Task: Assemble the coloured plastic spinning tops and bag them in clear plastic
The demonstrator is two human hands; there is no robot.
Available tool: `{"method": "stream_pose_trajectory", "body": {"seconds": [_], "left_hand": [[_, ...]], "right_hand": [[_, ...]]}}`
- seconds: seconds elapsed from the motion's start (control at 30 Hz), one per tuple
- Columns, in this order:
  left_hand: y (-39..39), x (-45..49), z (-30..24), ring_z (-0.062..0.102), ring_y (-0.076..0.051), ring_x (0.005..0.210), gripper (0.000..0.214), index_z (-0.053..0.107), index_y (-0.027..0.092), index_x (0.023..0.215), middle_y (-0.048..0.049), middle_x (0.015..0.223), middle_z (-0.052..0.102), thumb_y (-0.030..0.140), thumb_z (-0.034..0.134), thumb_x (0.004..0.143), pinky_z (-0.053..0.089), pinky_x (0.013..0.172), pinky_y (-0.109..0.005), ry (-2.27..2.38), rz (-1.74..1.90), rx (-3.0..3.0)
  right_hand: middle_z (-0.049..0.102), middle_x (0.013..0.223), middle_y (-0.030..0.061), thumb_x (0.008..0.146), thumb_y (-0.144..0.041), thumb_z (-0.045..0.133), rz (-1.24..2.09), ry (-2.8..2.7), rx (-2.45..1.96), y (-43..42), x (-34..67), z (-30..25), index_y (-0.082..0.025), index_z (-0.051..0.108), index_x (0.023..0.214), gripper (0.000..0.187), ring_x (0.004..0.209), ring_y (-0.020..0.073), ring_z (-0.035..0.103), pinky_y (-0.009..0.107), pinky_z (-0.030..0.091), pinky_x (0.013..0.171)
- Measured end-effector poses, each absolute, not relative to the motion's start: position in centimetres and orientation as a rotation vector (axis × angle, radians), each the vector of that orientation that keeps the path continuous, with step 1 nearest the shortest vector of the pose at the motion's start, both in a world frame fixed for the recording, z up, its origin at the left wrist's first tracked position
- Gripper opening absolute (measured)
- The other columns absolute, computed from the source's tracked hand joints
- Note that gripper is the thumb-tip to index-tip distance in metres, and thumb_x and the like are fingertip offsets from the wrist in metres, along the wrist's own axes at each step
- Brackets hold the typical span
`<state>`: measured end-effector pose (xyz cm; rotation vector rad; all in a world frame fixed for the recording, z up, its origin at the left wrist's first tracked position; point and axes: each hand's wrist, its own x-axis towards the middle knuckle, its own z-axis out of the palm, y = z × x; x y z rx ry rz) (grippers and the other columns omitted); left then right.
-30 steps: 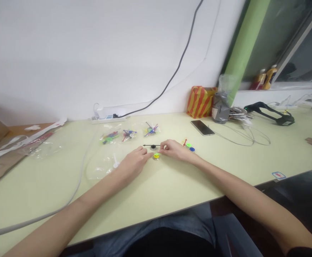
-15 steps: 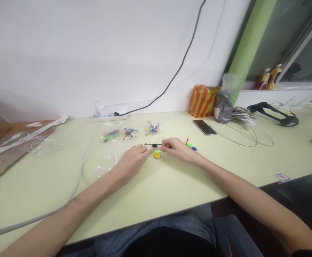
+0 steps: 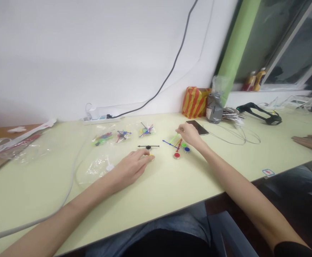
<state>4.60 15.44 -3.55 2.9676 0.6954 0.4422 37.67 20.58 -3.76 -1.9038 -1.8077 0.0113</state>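
Observation:
My left hand rests low over the table, fingertips closed on a small yellow disc that they mostly cover. Just beyond those fingers lies a black arrow spinner on its round base. Further right, my right hand pinches a light-green arrow above a loose group of parts. In that group are a blue arrow, a red arrow, a red disc, a green disc and a blue disc. A yellow arrow is partly hidden among them.
Several clear bags of coloured parts lie behind the hands. A crumpled clear bag with a white piece is at left. A phone lies behind my right hand; another person's hand rests at far right.
My right hand has moved right and back from beside the yellow disc, with the light-green arrow. My left hand now covers most of the disc. The camera has turned slightly right.

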Motion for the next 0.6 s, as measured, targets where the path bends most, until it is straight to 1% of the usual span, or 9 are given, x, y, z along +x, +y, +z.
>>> {"method": "stream_pose_trajectory", "body": {"seconds": [0.13,0.2,0.27,0.33,0.4,0.43,0.6], "left_hand": [[15.0,4.6,-3.3,0.053,-0.028,0.120,0.039,0.055,0.022,0.130,-0.0134,0.138,0.049,0.009,0.038,0.098,0.047,0.100,-0.044,0.672,0.405,2.995],[15.1,4.6,-3.4,0.054,-0.029,0.120,0.040,0.056,0.022,0.130,-0.0136,0.137,0.050,0.008,0.039,0.097,0.048,0.099,-0.045,0.679,0.423,3.001],[15.2,4.5,-3.5,0.056,-0.028,0.117,0.040,0.057,0.022,0.129,-0.0136,0.136,0.052,0.008,0.040,0.096,0.049,0.097,-0.044,0.697,0.455,2.999],[15.4,4.5,-3.6,0.058,-0.027,0.115,0.040,0.058,0.023,0.129,-0.0131,0.135,0.053,0.008,0.040,0.096,0.050,0.096,-0.043,0.707,0.479,2.994],[15.4,4.4,-3.7,0.058,-0.027,0.116,0.041,0.058,0.023,0.129,-0.0125,0.135,0.054,0.008,0.040,0.096,0.050,0.096,-0.043,0.702,0.485,2.989],[15.5,4.4,-3.7,0.057,-0.027,0.116,0.041,0.058,0.023,0.129,-0.0122,0.135,0.054,0.008,0.040,0.096,0.050,0.097,-0.043,0.701,0.486,2.988],[15.6,4.4,-3.8,0.057,-0.027,0.118,0.041,0.059,0.024,0.130,-0.0113,0.134,0.055,0.007,0.041,0.096,0.049,0.098,-0.042,0.702,0.465,3.010]], "right_hand": [[0.073,0.099,0.0118,0.096,-0.019,0.050,0.120,-1.913,-1.857,21.2,37.6,-4.8,-0.016,0.075,0.098,0.026,0.089,0.0217,0.063,0.028,0.041,0.075],[0.071,0.111,0.0129,0.093,-0.014,0.054,0.114,-1.964,-1.825,21.3,38.1,-4.9,-0.017,0.075,0.106,0.025,0.101,0.0228,0.061,0.028,0.042,0.083],[0.068,0.116,0.0145,0.088,-0.012,0.061,0.108,-2.035,-1.805,21.5,38.9,-4.8,-0.017,0.075,0.108,0.025,0.109,0.0249,0.058,0.030,0.042,0.090],[0.069,0.110,0.0139,0.083,-0.011,0.066,0.133,-2.106,-1.796,21.6,39.6,-4.7,-0.016,0.077,0.099,0.020,0.105,0.0246,0.059,0.031,0.042,0.091],[0.070,0.099,0.0114,0.080,-0.010,0.068,0.178,-2.146,-1.785,21.6,40.0,-4.6,-0.015,0.077,0.088,0.014,0.096,0.0221,0.060,0.029,0.043,0.088],[0.070,0.096,0.0101,0.079,-0.010,0.069,0.192,-2.156,-1.774,21.6,40.0,-4.6,-0.016,0.077,0.086,0.012,0.094,0.0212,0.060,0.028,0.044,0.086],[0.068,0.093,0.0076,0.076,-0.016,0.074,0.175,-2.175,-1.705,21.2,38.8,-4.9,-0.019,0.078,0.083,0.009,0.094,0.0214,0.058,0.028,0.044,0.084]]}}
